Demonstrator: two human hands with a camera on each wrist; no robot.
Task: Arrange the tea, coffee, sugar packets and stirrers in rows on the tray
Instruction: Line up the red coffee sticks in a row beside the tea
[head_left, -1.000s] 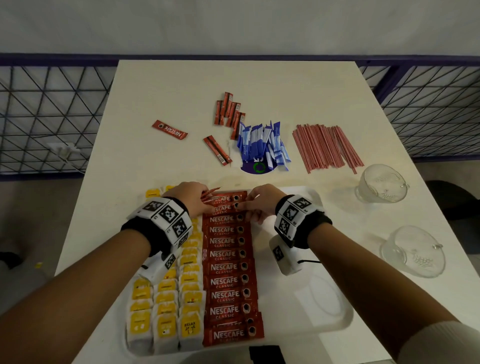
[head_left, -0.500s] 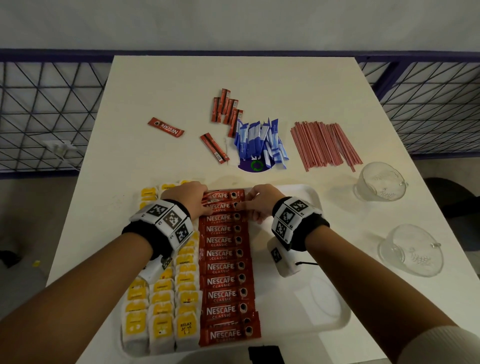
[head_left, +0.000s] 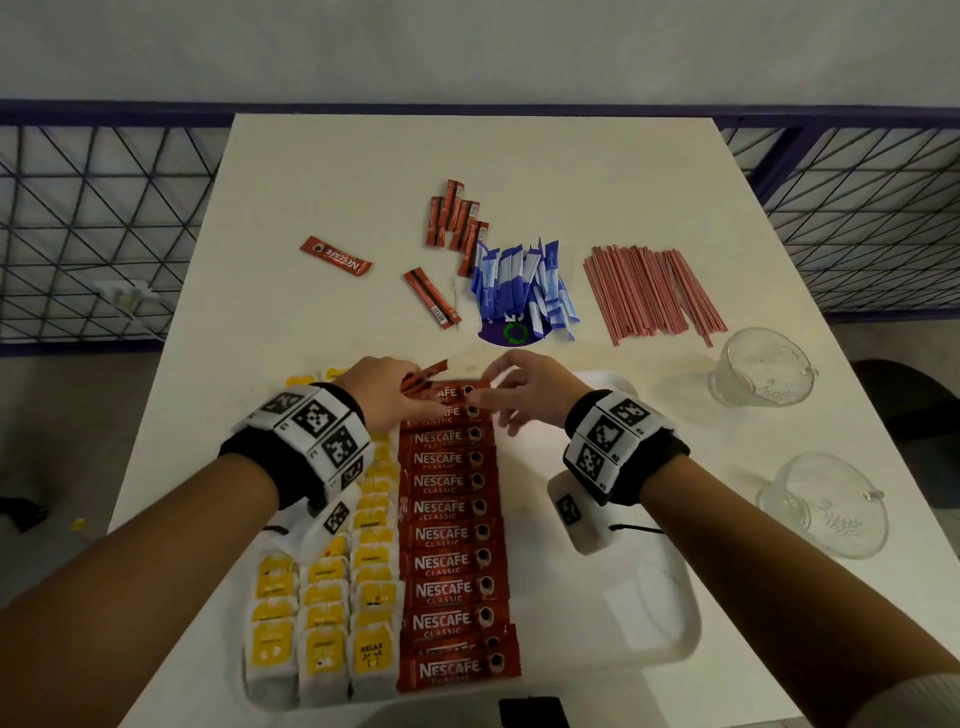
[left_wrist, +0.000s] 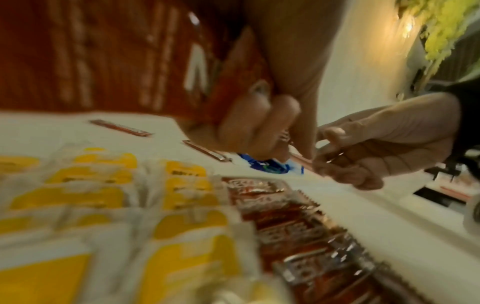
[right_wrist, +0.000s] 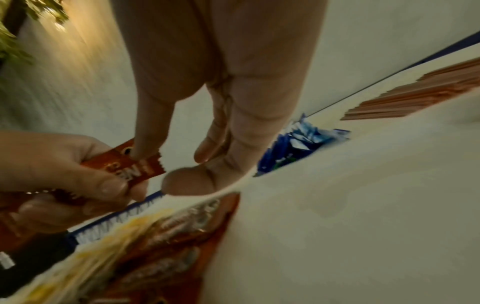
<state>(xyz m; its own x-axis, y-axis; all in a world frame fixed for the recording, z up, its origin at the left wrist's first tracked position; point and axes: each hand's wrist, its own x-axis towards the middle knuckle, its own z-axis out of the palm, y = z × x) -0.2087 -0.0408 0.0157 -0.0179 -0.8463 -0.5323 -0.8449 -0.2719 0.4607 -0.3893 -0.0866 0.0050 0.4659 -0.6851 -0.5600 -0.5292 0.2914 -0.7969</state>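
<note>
Left hand: your left hand (head_left: 387, 392) has its fingers curled round a few red Nescafe coffee sachets (head_left: 425, 375) at the tray's far end.
Right hand: your right hand (head_left: 524, 395) has loosely spread fingers; the right wrist view alone shows a fingertip (right_wrist: 140, 153) touching a held sachet.
Counts: three columns of yellow tea bags (head_left: 322, 623), one column of red sachets (head_left: 452, 535) on the white plastic tray (head_left: 660, 618); two clear glass cups (head_left: 761, 375).
Surface: white table (head_left: 363, 171) with blue sugar sticks (head_left: 524, 283) and red stirrers (head_left: 652, 291) on it; wire fencing behind.
</note>
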